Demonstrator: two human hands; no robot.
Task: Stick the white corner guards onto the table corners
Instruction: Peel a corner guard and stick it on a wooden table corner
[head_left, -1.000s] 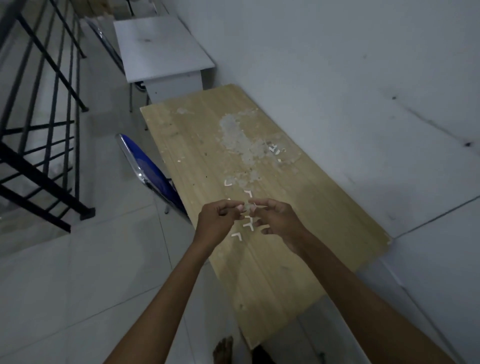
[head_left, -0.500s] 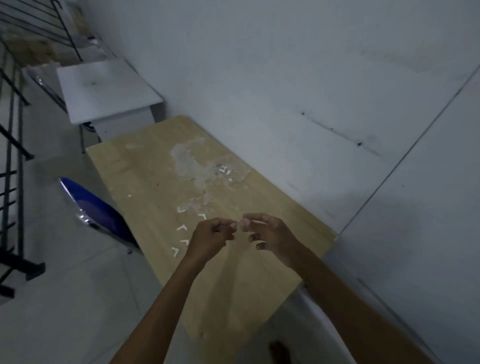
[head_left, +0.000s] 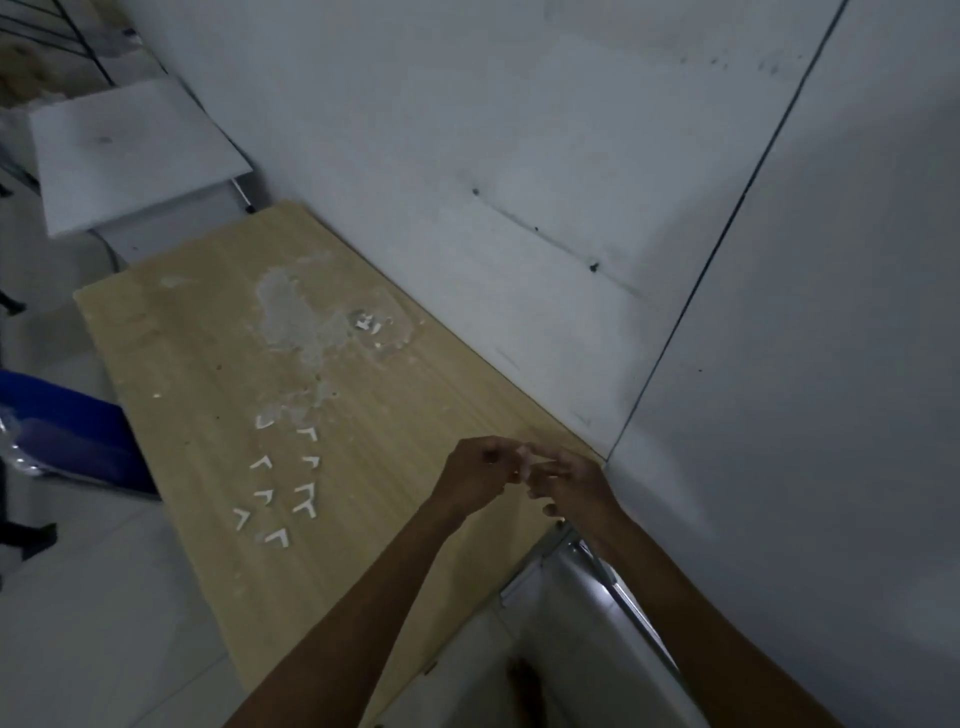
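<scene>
A long pale wooden bench (head_left: 218, 364) with a worn, whitish peeled patch (head_left: 296, 317) near its middle stands against a grey-white wall (head_left: 467, 156). Both bare hands meet above the bench's near right corner (head_left: 597, 460), close to the wall. The left hand (head_left: 480, 475) and the right hand (head_left: 571, 486) have their fingertips pressed together around a small pale piece (head_left: 529, 457), which looks like one of the white L-shaped corner guards, though it is too small and blurred to be sure. Each grip is nearly closed, thumb against fingers, pinching that piece from opposite sides; the other fingers of the right hand curl loosely below.

The rest of the loose white corner guards (head_left: 283, 488) lie flat on the bench top to the left of the hands, well apart from them, spread in two rough rows running away from the near edge. They lie bare on the wood, not in any box or tray. A few tiny whitish scraps (head_left: 368, 325) sit at the edge of the peeled patch, too small to identify.

Beyond the far end of the bench stands a white square-topped table (head_left: 130, 150). To the left, beside the bench's long edge, part of a blue plastic-wrapped chair (head_left: 57, 426) shows over the pale tiled floor (head_left: 93, 623). Under the near right corner a metal bench leg (head_left: 613, 577) catches light.
</scene>
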